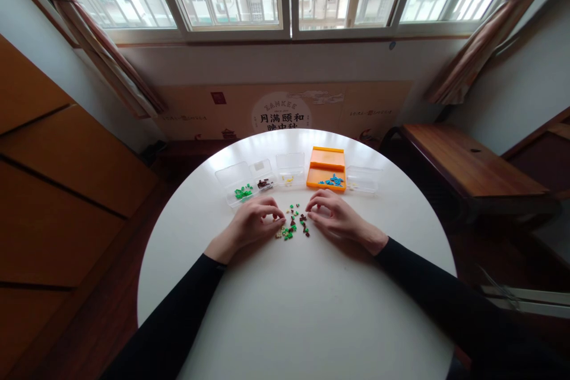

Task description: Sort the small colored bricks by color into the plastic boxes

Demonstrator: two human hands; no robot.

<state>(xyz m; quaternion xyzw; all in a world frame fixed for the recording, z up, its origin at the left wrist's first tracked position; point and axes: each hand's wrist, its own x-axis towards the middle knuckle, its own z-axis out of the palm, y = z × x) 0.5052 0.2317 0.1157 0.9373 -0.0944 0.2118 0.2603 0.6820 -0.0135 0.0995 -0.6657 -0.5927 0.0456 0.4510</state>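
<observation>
A loose pile of small green, dark brown and pale building bricks (289, 229) lies on the white round table (285, 309). My left hand (258, 219) rests at the pile's left edge, fingers curled and thumb close to the fingertips. From the other side, my right hand (333, 212) reaches the dark brown pieces (303, 221), its thumb and forefinger drawn together in a pinch. Anything between the fingertips of either hand is too small to make out.
Behind the pile stand open clear boxes with green pieces (243, 192), dark brown pieces (264, 183) and yellow pieces (287, 179). An orange box (326, 158) holds blue pieces (332, 180). Another clear box (364, 180) stands right of it. A wooden bench (472, 160) is at the right.
</observation>
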